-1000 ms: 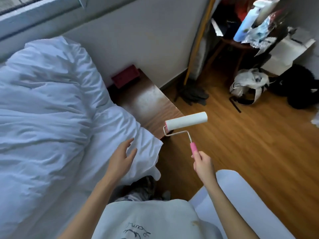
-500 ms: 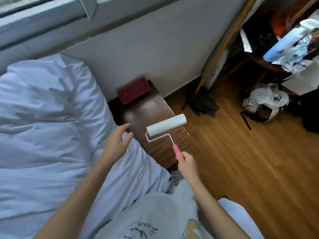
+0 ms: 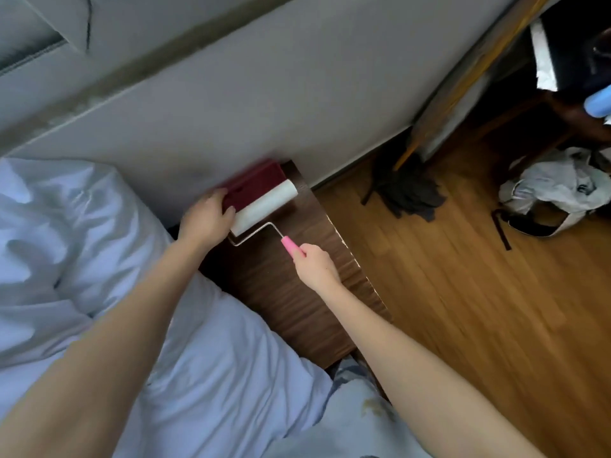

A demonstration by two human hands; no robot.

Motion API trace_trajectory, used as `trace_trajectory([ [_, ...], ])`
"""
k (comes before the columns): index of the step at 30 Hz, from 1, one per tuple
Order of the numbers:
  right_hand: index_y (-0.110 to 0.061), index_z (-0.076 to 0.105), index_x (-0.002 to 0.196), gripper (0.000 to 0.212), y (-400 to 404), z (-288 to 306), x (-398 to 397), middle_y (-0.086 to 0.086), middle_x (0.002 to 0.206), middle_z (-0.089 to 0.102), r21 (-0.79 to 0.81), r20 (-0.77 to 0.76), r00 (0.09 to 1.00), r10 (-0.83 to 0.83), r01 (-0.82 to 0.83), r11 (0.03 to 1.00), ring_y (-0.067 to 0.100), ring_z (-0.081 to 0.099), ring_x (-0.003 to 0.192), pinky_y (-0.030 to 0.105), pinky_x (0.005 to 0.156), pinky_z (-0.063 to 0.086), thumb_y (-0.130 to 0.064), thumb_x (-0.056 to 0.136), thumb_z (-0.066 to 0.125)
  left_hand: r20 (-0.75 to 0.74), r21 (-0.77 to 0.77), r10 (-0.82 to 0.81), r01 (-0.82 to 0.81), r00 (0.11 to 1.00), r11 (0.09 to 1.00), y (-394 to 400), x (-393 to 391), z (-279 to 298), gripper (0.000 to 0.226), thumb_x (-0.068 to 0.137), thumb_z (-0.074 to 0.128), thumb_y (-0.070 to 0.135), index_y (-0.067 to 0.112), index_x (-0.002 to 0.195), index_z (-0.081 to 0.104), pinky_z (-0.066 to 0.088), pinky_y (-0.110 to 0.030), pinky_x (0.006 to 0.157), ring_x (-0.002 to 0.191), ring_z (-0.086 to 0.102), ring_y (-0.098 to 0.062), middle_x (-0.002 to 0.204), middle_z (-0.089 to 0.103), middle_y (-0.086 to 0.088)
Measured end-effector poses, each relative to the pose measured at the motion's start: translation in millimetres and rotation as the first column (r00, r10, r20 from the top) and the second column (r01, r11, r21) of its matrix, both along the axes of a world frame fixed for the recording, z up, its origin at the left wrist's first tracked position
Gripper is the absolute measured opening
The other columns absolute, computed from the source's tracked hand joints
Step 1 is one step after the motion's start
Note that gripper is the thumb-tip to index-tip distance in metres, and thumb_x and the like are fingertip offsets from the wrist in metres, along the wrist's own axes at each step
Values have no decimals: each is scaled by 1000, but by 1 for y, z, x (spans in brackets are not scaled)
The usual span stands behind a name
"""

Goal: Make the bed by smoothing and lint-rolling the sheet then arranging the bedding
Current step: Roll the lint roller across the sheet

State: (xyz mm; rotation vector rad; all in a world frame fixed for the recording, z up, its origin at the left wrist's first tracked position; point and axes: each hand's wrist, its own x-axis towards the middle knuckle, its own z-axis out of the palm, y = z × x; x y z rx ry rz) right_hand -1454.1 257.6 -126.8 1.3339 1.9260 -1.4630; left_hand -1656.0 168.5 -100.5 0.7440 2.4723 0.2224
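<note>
A dark red case (image 3: 256, 188), boxy and blurred, sits on the wood-grain nightstand (image 3: 291, 292) by the wall; left hand (image 3: 206, 219) grips its end. Right hand (image 3: 314, 264) fingers curl round the pink handle of the lint roller (image 3: 264, 206), its white cylinder against the case. Rumpled white duvet (image 3: 66, 242) lies left

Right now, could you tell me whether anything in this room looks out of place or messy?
Yes. A dark grey cloth lies crumpled on the wooden floor by the wall, and a pale, slumped bag sits on the floor nearby. The white duvet is rumpled and bunched up.
</note>
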Motion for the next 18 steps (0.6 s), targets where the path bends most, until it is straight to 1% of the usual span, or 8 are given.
trace_trajectory([
  [4, -22, 49, 71, 56, 14, -21, -26, 5, 86, 63, -13, 36, 997, 62, -61, 998, 24, 60, 84, 35, 71, 44, -69, 94, 27, 66, -125, -91, 99, 994, 987, 8, -26, -33, 51, 96, 47, 26, 11, 144, 39, 41, -47, 102, 131, 39, -37, 146, 41, -16],
  [6, -26, 41, 65, 54, 17, -31, -32, 1, 77, 57, -26, 52, 996, 68, -66, 997, 23, 57, 78, 35, 68, 41, -71, 92, 26, 68, -169, -103, 113, 992, 979, 9, -34, -44, 52, 97, 46, 29, 14, 146, 35, 40, -48, 100, 130, 39, -39, 147, 39, -16],
  [8, -28, 36, 63, 53, 19, -39, -38, -3, 68, 48, -41, 64, 996, 65, -62, 997, 19, 50, 69, 33, 61, 39, -72, 92, 27, 73, -185, -113, 125, 991, 975, 11, -38, -52, 53, 100, 42, 34, 16, 149, 33, 38, -48, 103, 132, 38, -39, 151, 35, -13],
  [11, -27, 37, 63, 53, 24, -50, -51, -4, 67, 46, -65, 64, 997, 36, -31, 997, 18, 47, 65, 31, 55, 36, -70, 93, 28, 98, -170, -120, 135, 988, 976, 13, -39, -62, 50, 103, 36, 36, 16, 148, 33, 36, -47, 105, 134, 37, -38, 155, 31, -11],
  [13, -26, 39, 64, 52, 26, -58, -62, -3, 68, 49, -69, 63, 998, 8, -3, 998, 20, 49, 67, 32, 59, 39, -68, 94, 30, 137, -146, -122, 142, 983, 979, 11, -37, -71, 50, 103, 33, 38, 18, 149, 31, 38, -48, 103, 132, 39, -39, 154, 32, -11],
  [15, -25, 43, 66, 52, 28, -67, -75, 2, 75, 56, -66, 70, 997, -14, 19, 998, 24, 55, 73, 36, 67, 46, -67, 94, 30, 163, -139, -107, 130, 981, 982, 10, -31, -78, 54, 102, 32, 42, 21, 151, 25, 38, -48, 104, 134, 38, -38, 156, 27, -10],
  [16, -23, 47, 70, 53, 29, -72, -81, 5, 82, 61, -65, 76, 997, -13, 18, 998, 27, 59, 78, 39, 72, 49, -68, 94, 29, 176, -148, -82, 108, 981, 983, 9, -27, -81, 57, 102, 32, 44, 22, 153, 20, 37, -48, 105, 137, 35, -37, 159, 21, -9],
  [18, -17, 57, 87, 61, 30, -82, -89, 9, 96, 67, -74, 81, 997, 2, 4, 997, 29, 63, 90, 43, 82, 52, -69, 93, 26, 186, -148, -27, 55, 982, 987, 9, -24, -86, 62, 102, 32, 46, 22, 155, 12, 34, -49, 108, 142, 28, -35, 162, 8, -7],
])
